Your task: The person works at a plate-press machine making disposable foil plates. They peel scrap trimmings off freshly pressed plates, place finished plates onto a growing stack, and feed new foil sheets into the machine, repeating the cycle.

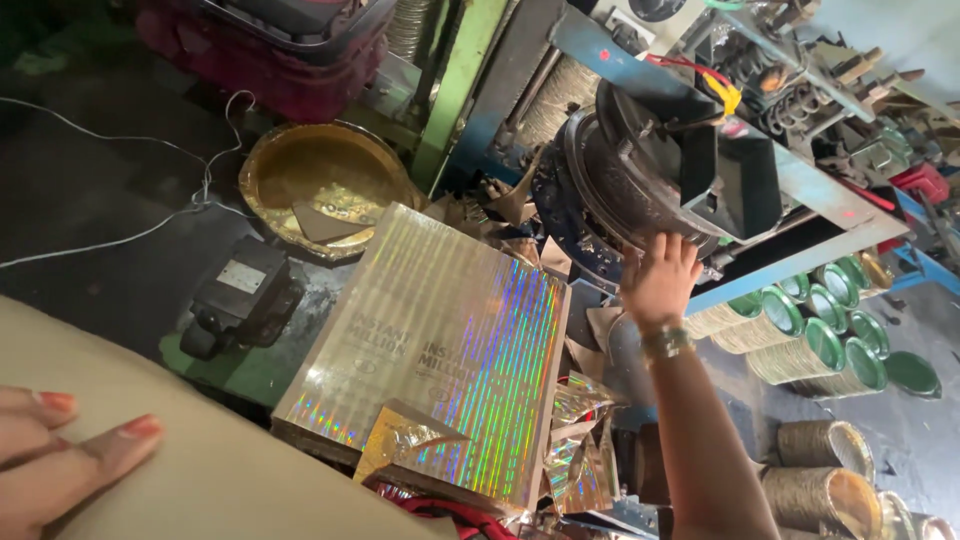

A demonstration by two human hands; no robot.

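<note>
Head view: right hand [660,280] reaches up, fingers spread, grip released, touching round dark press die [625,175]. Left hand [60,455] lies flat on beige sheet [230,450], grip released. Holographic foil stack [440,345] between hands; gold plate [320,185] behind

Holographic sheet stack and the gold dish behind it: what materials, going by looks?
Sheet stack: probably foil-laminated paperboard, with a mirror finish and rainbow stripes; layered edges show at the front. Gold dish: likely the same kind of foil-coated board pressed into shape, glossy with a crimped rim; thin metal cannot be ruled out. The right hand reaches to the dark, dull die, apparently metal.
</note>
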